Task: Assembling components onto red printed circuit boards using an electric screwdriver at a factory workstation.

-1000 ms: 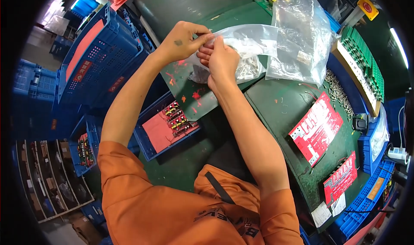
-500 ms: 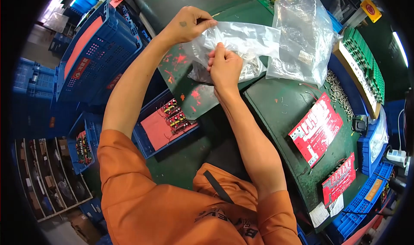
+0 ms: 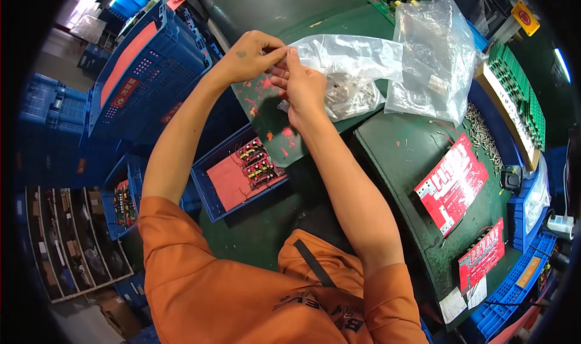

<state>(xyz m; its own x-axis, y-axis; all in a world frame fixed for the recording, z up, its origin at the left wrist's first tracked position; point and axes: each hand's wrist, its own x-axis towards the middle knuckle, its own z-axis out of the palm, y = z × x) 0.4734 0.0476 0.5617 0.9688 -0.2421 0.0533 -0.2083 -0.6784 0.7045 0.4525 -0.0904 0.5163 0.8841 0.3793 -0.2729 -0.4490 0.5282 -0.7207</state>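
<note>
A clear plastic bag (image 3: 357, 56) lies on the green bench, its lower part bulging with small pale parts (image 3: 354, 96) that I cannot make out singly. My left hand (image 3: 251, 56) pinches the near-left end of the bag's flattened upper edge between thumb and fingers. Close against it, my right hand (image 3: 304, 87) has its thumb raised to the same corner and its fingers curled, closed on the bag. The two sets of fingertips almost meet there. Right of this bag lies a second, larger clear plastic bag (image 3: 433, 59), untouched.
Red circuit boards (image 3: 452, 183) lie on the bench (image 3: 393, 156) to the right, near a heap of small metal parts (image 3: 482, 132) and a stack of green boards (image 3: 517, 96). A blue crate (image 3: 239, 214) with populated boards sits below the bench edge. Blue crates (image 3: 145, 84) stand left.
My right hand has shifted left and up along the bag to my left hand. The whole view has moved slightly, and more of the bag's upper edge shows.
</note>
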